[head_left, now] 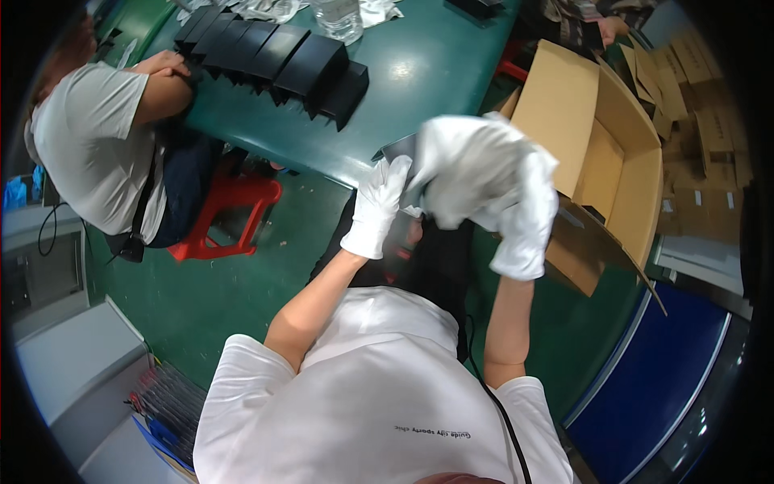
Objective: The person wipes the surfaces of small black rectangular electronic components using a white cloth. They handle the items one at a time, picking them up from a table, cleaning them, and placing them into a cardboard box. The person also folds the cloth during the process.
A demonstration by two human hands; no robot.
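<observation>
My left hand, in a white glove, grips a dark flat-sided piece in front of the table's near corner. Most of that piece is hidden behind the glove and a cloth, so its full shape does not show. My right hand, also gloved in white, is closed on a white-grey cloth bunched against the dark piece. Cloth and right-hand fingers are smeared by motion. Beyond them, a row of black angular pieces leans together on the green table.
At right stands an open cardboard box, its flaps spread, with more cartons behind. A person sits on a red stool at the left. A clear plastic bottle stands at the table's far side.
</observation>
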